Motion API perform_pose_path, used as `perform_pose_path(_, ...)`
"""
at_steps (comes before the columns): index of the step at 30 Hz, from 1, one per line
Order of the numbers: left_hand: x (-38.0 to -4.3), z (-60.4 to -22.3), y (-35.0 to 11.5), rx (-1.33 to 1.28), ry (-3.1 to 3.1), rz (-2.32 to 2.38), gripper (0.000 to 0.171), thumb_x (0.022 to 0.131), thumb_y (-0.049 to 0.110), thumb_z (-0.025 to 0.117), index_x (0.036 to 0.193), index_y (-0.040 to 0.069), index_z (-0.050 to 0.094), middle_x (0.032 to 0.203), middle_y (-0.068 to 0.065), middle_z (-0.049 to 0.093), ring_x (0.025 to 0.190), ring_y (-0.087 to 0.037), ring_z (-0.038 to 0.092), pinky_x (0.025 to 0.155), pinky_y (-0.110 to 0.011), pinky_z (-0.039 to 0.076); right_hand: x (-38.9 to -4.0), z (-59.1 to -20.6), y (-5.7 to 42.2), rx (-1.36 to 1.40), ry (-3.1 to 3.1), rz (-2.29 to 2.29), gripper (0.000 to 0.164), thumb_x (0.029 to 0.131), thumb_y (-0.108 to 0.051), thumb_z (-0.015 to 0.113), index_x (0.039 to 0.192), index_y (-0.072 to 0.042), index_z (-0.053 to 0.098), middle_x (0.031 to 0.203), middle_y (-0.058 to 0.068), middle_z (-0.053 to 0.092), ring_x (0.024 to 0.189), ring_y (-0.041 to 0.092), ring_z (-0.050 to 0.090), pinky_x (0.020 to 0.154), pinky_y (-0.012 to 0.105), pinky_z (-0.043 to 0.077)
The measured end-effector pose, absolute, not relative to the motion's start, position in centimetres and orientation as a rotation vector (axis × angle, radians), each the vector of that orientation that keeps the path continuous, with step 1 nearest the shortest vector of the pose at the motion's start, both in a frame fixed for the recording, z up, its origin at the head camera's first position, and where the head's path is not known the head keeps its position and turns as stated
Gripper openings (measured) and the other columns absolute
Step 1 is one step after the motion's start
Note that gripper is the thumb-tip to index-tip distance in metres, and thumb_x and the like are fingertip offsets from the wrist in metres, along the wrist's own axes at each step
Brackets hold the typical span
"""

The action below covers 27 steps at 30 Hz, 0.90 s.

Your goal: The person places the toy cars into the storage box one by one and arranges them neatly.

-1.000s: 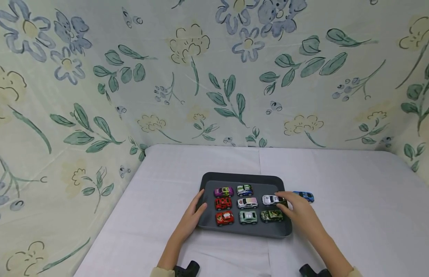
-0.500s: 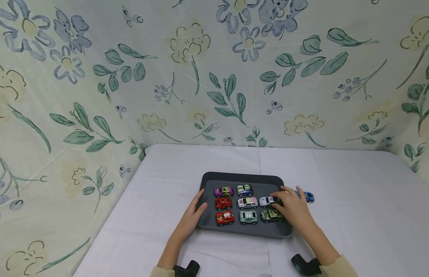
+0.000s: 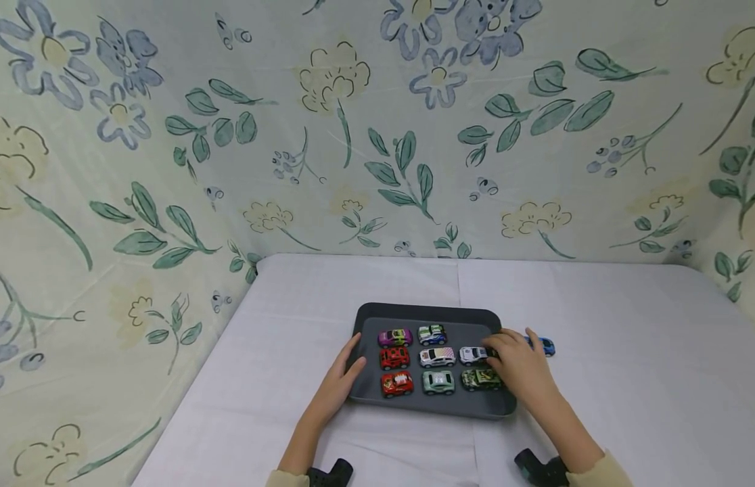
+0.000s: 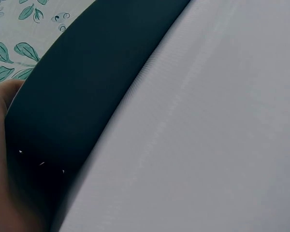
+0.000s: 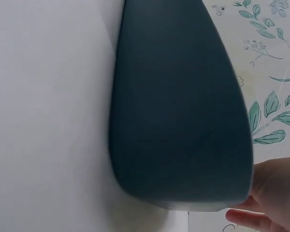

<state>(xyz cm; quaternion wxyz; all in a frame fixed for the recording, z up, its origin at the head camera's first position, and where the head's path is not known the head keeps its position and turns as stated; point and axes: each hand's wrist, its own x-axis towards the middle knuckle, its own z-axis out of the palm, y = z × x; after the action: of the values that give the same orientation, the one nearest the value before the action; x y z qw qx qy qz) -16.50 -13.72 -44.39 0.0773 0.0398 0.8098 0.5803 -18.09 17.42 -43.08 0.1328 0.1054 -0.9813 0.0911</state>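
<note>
A dark grey tray [image 3: 426, 408] holds toy cars in rows. My left hand [image 3: 335, 382] grips its left edge, thumb over the rim; part of that hand [image 4: 2, 159] shows beside the tray wall [image 4: 77, 87] in the left wrist view. Over the tray's right edge, my right hand [image 3: 526, 368] pinches the rear of a white toy car [image 3: 473, 355], its back end hidden by the fingers. A camouflage toy car [image 3: 481, 379] sits just below it. In the right wrist view, the tray wall [image 5: 183, 106] hides most of what the right hand [image 5: 280, 191] holds.
A blue toy car [image 3: 544, 347] lies on the white table [image 3: 627, 352] right of the tray, partly behind the right hand. Other cars in the tray include a purple one [image 3: 395, 337], a red one [image 3: 397, 383] and a pale green one [image 3: 438, 382]. Floral cloth [image 3: 414, 135] hangs behind.
My right hand has turned and its fingers have spread; the white car shifted left, then slightly back right. The left hand and tray have stayed in place.
</note>
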Motion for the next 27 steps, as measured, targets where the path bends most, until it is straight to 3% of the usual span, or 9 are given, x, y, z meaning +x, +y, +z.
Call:
perform_pose_path(7,-16.5,-44.3,-13.8,0.126,2.428,1.730,0.057,0.096,0.036,0.043,0.145,0.017,0.023,0.151,-0.013,0.019,0.140,-0.034,0.013,0.112,-0.056,0.012,-16.9,-42.7,18.9,0.229,-2.689,0.416,0.030,0.077,-0.011,0.069,0.107,-0.008,0.065,0.112,0.014,0.063,0.106,0.032,0.055,0.101,0.058,0.027)
perform_pose_path(18,-16.8,-44.6,-13.8,0.137,2.418,1.747,0.056,0.096,0.034,0.043,0.145,0.017,0.023,0.152,-0.012,0.018,0.140,-0.034,0.013,0.112,-0.056,0.012,-17.6,-44.0,22.9,0.206,-2.495,0.524,0.043,0.071,-0.006,0.073,0.112,-0.001,0.060,0.112,0.022,0.061,0.102,0.040,0.055,0.088,0.058,0.038)
perform_pose_path(27,-17.9,-47.7,-14.4,0.141,2.466,1.742,0.052,0.095,0.034,0.044,0.144,0.027,0.025,0.152,-0.007,0.020,0.141,-0.030,0.014,0.112,-0.055,0.012,-18.7,-45.4,24.9,0.223,-2.650,0.551,0.051,0.077,-0.010,0.070,0.123,0.000,0.052,0.125,0.026,0.050,0.111,0.044,0.045,0.089,0.059,0.038)
